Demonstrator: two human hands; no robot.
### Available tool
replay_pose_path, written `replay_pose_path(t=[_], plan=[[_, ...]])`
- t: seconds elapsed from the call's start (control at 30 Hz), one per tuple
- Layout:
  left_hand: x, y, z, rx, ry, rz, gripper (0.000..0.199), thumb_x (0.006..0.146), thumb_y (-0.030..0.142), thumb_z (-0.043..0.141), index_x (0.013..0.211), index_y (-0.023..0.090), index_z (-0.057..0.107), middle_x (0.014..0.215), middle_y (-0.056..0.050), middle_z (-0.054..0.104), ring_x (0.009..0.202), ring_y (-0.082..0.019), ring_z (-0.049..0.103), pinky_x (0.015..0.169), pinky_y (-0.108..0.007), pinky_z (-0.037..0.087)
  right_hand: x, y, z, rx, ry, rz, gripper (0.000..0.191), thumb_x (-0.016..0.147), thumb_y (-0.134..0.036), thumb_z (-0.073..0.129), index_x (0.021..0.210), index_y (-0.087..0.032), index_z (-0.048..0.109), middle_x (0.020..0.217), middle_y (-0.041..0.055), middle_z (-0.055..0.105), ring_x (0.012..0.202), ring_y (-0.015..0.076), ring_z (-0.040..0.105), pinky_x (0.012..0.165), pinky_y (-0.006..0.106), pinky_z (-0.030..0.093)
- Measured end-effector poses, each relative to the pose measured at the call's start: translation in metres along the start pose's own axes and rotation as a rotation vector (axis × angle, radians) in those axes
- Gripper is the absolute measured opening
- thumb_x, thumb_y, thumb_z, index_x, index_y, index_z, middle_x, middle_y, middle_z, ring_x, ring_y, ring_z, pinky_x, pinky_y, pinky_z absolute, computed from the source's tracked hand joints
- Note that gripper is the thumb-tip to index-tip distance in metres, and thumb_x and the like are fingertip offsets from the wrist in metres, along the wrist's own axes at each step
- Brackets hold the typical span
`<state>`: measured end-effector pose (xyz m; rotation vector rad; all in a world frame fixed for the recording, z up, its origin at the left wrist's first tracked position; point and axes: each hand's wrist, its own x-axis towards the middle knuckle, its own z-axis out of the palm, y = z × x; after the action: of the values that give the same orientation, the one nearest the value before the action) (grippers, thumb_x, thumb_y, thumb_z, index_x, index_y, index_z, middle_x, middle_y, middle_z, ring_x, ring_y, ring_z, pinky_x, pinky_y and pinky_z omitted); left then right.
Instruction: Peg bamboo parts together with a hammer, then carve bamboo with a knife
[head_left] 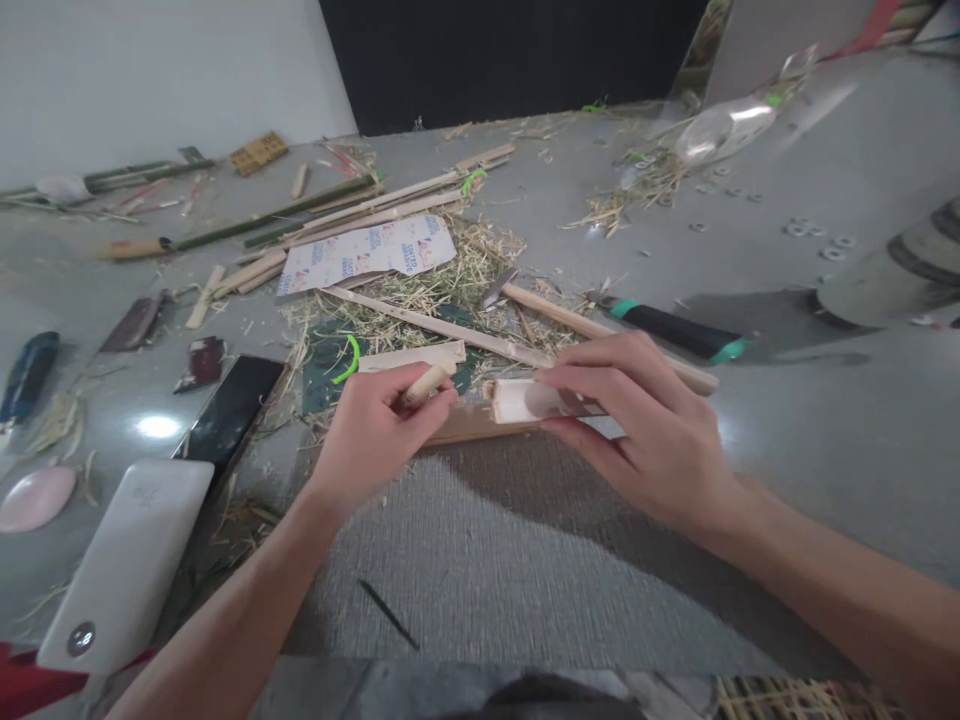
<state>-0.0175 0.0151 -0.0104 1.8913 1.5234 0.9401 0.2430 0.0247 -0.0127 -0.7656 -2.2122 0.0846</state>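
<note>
Pinched in my left hand (375, 425) is a short pale bamboo stick (426, 388), its end pointing up to the right. My right hand (652, 430) grips a split half of bamboo (517, 402) between thumb and fingers, its pale hollow side showing. The two pieces are close but apart. Behind my left hand lies another pale bamboo strip (412, 355), beside a bright green curl (349, 360). A long bamboo strip (450, 328) slants across the shavings (420, 290) toward my right hand.
A tool with a black and teal handle (675, 330) and a wooden-handled tool (559, 312) lie beyond my right hand. At left are a phone (240, 405), a white power bank (131, 565) and a blue-handled tool (30, 375). Printed sandpaper backing (367, 255) covers some shavings.
</note>
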Motion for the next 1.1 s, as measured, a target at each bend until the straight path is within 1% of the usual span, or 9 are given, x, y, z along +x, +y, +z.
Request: replay_pose_path(t=[0.13,0.33,0.53,0.6,0.67,0.77,0.9,1.0,1.1], plan=[[-0.001,0.001,-0.002,-0.124,-0.030,-0.081,0.022,0.093,0.029,0.066,0.074,0.020,0.074,0.070,0.000,0.064,0.062,-0.013,0.050,0.050,-0.025,0.033,-0.001,0.001,0.000,0.007,-0.005,-0.004,0.020,0.101,-0.014,0.066,0.120,-0.017,0.060,0.115,0.0104,0.064,0.103,0.0209,0.061,0.087,0.037,0.052],[-0.003,0.006,-0.001,-0.306,-0.183,-0.157,0.018,0.092,0.033,0.068,0.079,0.022,0.076,0.069,0.000,0.061,0.061,-0.013,0.049,0.051,-0.027,0.033,-0.003,0.003,0.003,0.007,-0.035,-0.017,0.022,0.101,-0.017,0.068,0.121,-0.016,0.060,0.116,0.0106,0.064,0.102,0.0211,0.061,0.089,0.038,0.050],[-0.006,0.007,0.002,-0.349,-0.259,-0.245,0.013,0.087,0.032,0.076,0.081,0.022,0.073,0.061,0.003,0.046,0.055,-0.012,0.038,0.049,-0.027,0.028,-0.003,0.001,0.006,0.019,-0.058,-0.018,0.022,0.101,-0.018,0.068,0.121,-0.017,0.059,0.116,0.0095,0.064,0.104,0.0215,0.061,0.091,0.038,0.050],[-0.005,0.005,0.002,-0.383,-0.236,-0.208,0.014,0.092,0.033,0.072,0.084,0.022,0.071,0.068,0.002,0.050,0.060,-0.013,0.040,0.053,-0.028,0.030,-0.003,0.002,0.006,0.027,-0.054,-0.008,0.021,0.101,-0.017,0.067,0.120,-0.018,0.059,0.117,0.0091,0.063,0.104,0.0210,0.060,0.090,0.038,0.049],[-0.003,0.002,0.001,-0.462,-0.180,-0.128,0.021,0.102,0.037,0.061,0.088,0.024,0.068,0.074,0.001,0.051,0.066,-0.014,0.042,0.059,-0.030,0.034,-0.003,0.003,0.007,0.031,-0.072,0.011,0.019,0.102,-0.015,0.065,0.120,-0.018,0.059,0.117,0.0088,0.063,0.105,0.0209,0.060,0.092,0.038,0.049],[-0.001,0.000,0.000,-0.504,-0.100,0.000,0.034,0.111,0.043,0.044,0.094,0.025,0.067,0.083,-0.001,0.054,0.073,-0.016,0.046,0.069,-0.032,0.039,-0.005,0.008,0.012,0.038,-0.156,0.052,0.017,0.102,-0.017,0.065,0.119,-0.017,0.060,0.117,0.0088,0.062,0.108,0.0220,0.058,0.093,0.038,0.049],[-0.002,0.001,0.000,-0.300,-0.047,0.094,0.029,0.110,0.044,0.052,0.109,0.029,0.077,0.102,-0.004,0.065,0.078,-0.016,0.052,0.069,-0.031,0.044,-0.010,0.016,0.021,0.052,-0.277,0.111,0.017,0.101,-0.020,0.066,0.118,-0.018,0.063,0.115,0.0082,0.063,0.108,0.0234,0.057,0.092,0.040,0.050],[-0.004,0.002,0.002,-0.228,-0.008,0.144,0.023,0.107,0.041,0.060,0.112,0.030,0.079,0.101,-0.004,0.070,0.078,-0.016,0.058,0.068,-0.030,0.048,-0.012,0.018,0.024,0.072,-0.314,0.143,0.014,0.101,-0.018,0.066,0.115,-0.018,0.064,0.114,0.0082,0.063,0.109,0.0241,0.057,0.092,0.041,0.050],[-0.007,0.004,0.005,-0.264,0.031,0.141,0.018,0.103,0.038,0.067,0.110,0.026,0.078,0.100,-0.004,0.074,0.085,-0.018,0.069,0.075,-0.030,0.056,-0.012,0.017,0.024,0.095,-0.326,0.150,0.011,0.100,-0.016,0.064,0.111,-0.018,0.064,0.114,0.0087,0.063,0.108,0.0241,0.056,0.091,0.040,0.050]])
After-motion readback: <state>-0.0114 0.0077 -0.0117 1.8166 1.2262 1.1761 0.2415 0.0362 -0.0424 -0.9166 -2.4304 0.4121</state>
